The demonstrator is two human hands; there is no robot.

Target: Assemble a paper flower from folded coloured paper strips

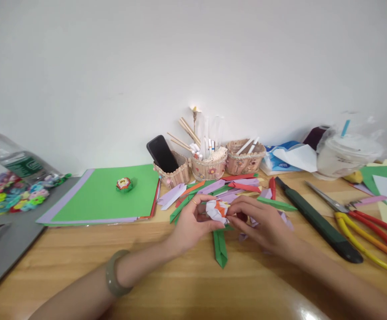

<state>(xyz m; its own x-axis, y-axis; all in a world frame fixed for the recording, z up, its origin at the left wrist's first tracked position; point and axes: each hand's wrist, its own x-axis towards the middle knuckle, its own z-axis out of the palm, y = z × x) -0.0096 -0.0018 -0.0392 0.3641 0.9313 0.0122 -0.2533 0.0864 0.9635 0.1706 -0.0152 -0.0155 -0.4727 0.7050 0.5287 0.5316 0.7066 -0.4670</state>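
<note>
Both hands meet at the middle of the wooden table (pixel 186 289) around a small folded paper piece (pixel 217 210), white with orange and lilac. My left hand (pixel 189 224) curls its fingers round the piece's left side; a greenish bangle sits on that wrist. My right hand (pixel 263 222) pinches the piece's right edge with thumb and forefinger. A folded green paper strip (pixel 220 249) lies on the table just under the hands. Behind them is a heap of folded lilac, green and red strips (pixel 226 186).
A stack of green and lilac paper sheets (pixel 89 204) at left carries a small paper flower (pixel 124 184). Stick baskets (pixel 209 166) with a phone (pixel 161 153) stand by the wall. A utility knife (pixel 316 220), scissors (pixel 363 226), a lidded cup (pixel 343 155) and tissues lie right. Coloured paper flowers (pixel 9 195) and a bottle sit far left.
</note>
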